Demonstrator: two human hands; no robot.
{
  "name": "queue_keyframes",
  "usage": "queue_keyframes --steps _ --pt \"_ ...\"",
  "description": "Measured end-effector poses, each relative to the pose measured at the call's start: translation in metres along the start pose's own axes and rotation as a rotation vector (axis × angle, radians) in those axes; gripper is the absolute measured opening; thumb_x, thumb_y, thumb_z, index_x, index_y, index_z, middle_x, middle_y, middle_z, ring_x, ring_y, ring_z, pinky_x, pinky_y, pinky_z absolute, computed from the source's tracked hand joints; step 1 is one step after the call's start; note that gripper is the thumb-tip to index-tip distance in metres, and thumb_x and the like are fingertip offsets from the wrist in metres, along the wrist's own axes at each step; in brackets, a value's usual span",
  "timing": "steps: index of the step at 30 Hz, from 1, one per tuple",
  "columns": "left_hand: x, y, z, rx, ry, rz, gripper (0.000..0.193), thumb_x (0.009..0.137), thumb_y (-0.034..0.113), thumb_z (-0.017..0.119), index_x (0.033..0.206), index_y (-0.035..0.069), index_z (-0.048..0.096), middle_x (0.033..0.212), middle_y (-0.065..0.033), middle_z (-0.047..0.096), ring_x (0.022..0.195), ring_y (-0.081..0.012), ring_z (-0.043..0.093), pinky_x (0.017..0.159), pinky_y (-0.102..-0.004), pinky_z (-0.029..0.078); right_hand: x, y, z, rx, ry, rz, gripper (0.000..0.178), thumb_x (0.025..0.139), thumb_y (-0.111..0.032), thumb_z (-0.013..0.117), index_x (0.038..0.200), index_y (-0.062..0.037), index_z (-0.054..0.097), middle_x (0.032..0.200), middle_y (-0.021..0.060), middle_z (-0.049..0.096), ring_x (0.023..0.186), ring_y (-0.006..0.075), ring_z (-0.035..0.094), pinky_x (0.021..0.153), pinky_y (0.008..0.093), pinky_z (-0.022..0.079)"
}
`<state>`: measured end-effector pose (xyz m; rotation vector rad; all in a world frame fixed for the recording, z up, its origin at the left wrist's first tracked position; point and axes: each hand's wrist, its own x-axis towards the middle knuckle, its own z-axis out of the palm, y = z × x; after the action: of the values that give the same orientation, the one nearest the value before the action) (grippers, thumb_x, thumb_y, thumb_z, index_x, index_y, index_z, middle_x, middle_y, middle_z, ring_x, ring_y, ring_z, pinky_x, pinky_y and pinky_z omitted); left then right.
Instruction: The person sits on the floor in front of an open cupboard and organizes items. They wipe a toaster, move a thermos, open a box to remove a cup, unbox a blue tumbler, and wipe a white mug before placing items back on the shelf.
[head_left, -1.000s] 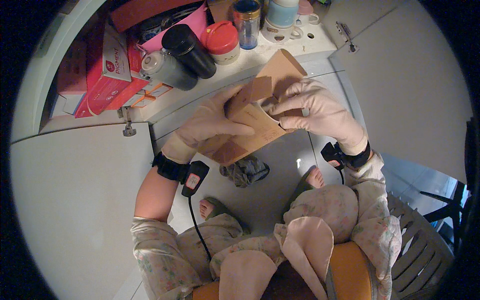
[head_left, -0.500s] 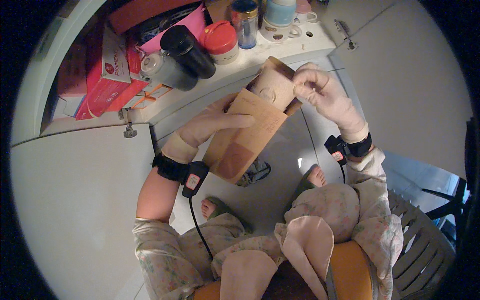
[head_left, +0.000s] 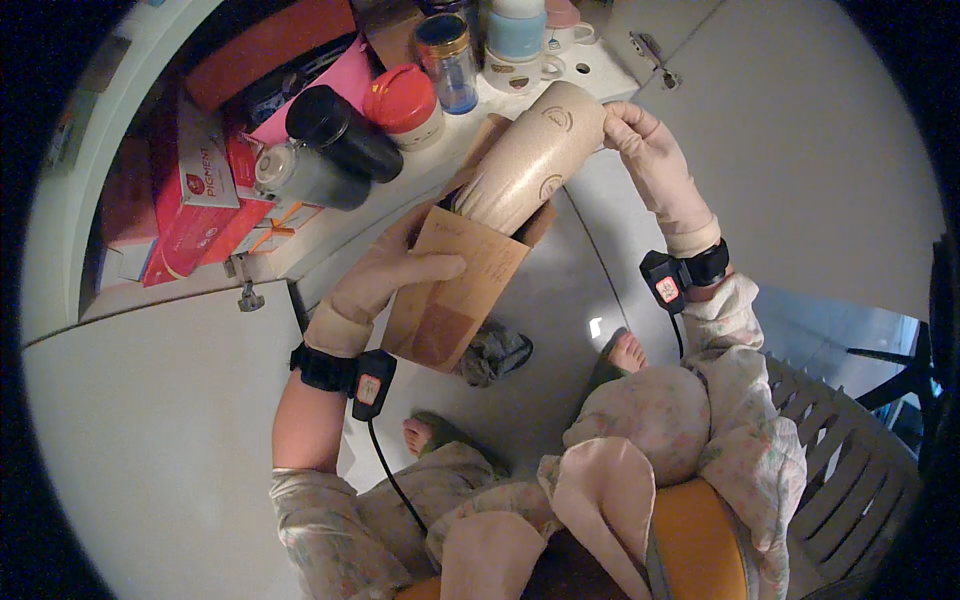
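Note:
A brown cardboard box (head_left: 455, 290) is held tilted by my left hand (head_left: 385, 270), the gloved thumb across its front near the open end. Out of that end sticks a beige speckled cylinder (head_left: 540, 150), perhaps a bottle or tumbler, with round printed marks; its lower part is hidden in the box. My right hand (head_left: 640, 140), also gloved, pinches the cylinder at its upper right end. The box's flaps stand open around the cylinder. Both my wrists carry black straps with small devices.
Ahead, a cabinet shelf holds a black tumbler (head_left: 340, 130), a grey bottle (head_left: 310, 175), a red-lidded jar (head_left: 405, 105), a clear gold-rimmed bottle (head_left: 447, 65), a mug (head_left: 515, 72) and red boxes (head_left: 195, 190). Cabinet doors (head_left: 170, 430) stand open on both sides. A crumpled dark item (head_left: 495, 352) lies on the floor.
My right hand has drawn the beige cylinder farther out of the box, so much more of it shows. The box and my left hand have shifted slightly left in the view.

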<state>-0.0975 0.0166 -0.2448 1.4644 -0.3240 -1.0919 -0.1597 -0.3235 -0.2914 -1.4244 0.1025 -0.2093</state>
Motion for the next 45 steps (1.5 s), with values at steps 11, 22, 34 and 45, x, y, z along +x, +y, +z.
queue_keyframes --steps 11,22,34,45 --pt "0.000 -0.007 -0.008 -0.032 0.034 0.009 0.078 0.077 0.020 0.080 0.143 0.004 0.043 0.131 -0.0069 0.056 0.122 -0.0181 0.052 0.106 -0.0343 0.040 0.004 0.006 -0.012 0.179 0.100 0.001 0.024 0.097 -0.022 0.064 0.111 -0.0031 0.064 0.097 -0.0010 0.064 0.088 0.0108 0.055 0.083 0.0248 0.046" --pt "-0.003 -0.002 -0.004 -0.099 0.042 0.026 0.082 0.076 0.013 0.081 0.147 0.005 0.039 0.135 -0.0073 0.054 0.124 -0.0184 0.052 0.107 -0.0349 0.040 0.004 0.002 -0.010 0.225 0.093 0.057 0.022 0.099 -0.018 0.060 0.114 -0.0032 0.063 0.095 -0.0005 0.061 0.085 0.0111 0.051 0.082 0.0256 0.043" --pt "0.000 0.001 -0.004 -0.096 -0.021 0.058 0.090 0.074 0.013 0.081 0.150 0.006 0.035 0.142 -0.0073 0.048 0.131 -0.0192 0.045 0.111 -0.0358 0.034 0.001 -0.003 0.004 0.286 0.070 0.021 0.018 0.097 -0.019 0.063 0.107 -0.0035 0.065 0.095 -0.0011 0.063 0.089 0.0105 0.055 0.084 0.0243 0.045" --pt "0.003 -0.006 -0.002 -0.133 -0.008 0.115 0.093 0.071 0.011 0.083 0.150 0.006 0.034 0.140 -0.0074 0.047 0.130 -0.0198 0.045 0.111 -0.0348 0.034 -0.002 -0.009 0.016 0.091 -0.111 -0.166 0.014 0.098 -0.015 0.061 0.106 -0.0036 0.064 0.102 0.0000 0.063 0.098 0.0121 0.056 0.092 0.0276 0.045"
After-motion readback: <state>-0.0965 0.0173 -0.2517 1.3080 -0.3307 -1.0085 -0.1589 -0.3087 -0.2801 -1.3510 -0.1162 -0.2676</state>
